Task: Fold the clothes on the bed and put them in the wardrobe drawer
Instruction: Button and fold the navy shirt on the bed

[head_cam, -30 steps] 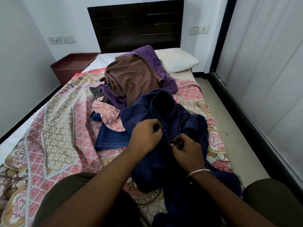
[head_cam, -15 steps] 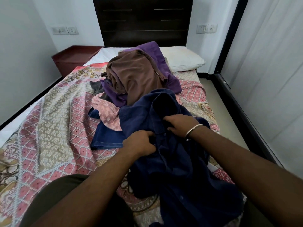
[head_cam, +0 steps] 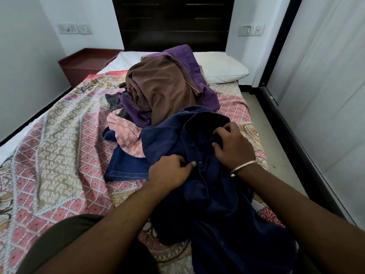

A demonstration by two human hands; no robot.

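The left hand [head_cam: 170, 171] pinches the front placket of the navy shirt [head_cam: 213, 204], fingers curled into the cloth right beside a dark button [head_cam: 200, 162]. The right hand [head_cam: 234, 148], at about two o'clock from the left one, grips the fabric near the shirt's collar, its fingers bent into the folds; a metal bangle [head_cam: 244, 167] circles that wrist. The shirt lies rumpled on the patterned bedspread [head_cam: 59, 139], running from the centre of the bed down toward five o'clock. At twelve o'clock from the hands a heap of clothes rises: a brown garment [head_cam: 160, 91] on top, a purple garment [head_cam: 201, 86] under and behind it, a pink printed cloth [head_cam: 126, 135] at ten o'clock, and folded blue jeans [head_cam: 126, 167] just beside the left hand at nine o'clock. A white pillow [head_cam: 223, 70] lies by the dark headboard [head_cam: 173, 22].
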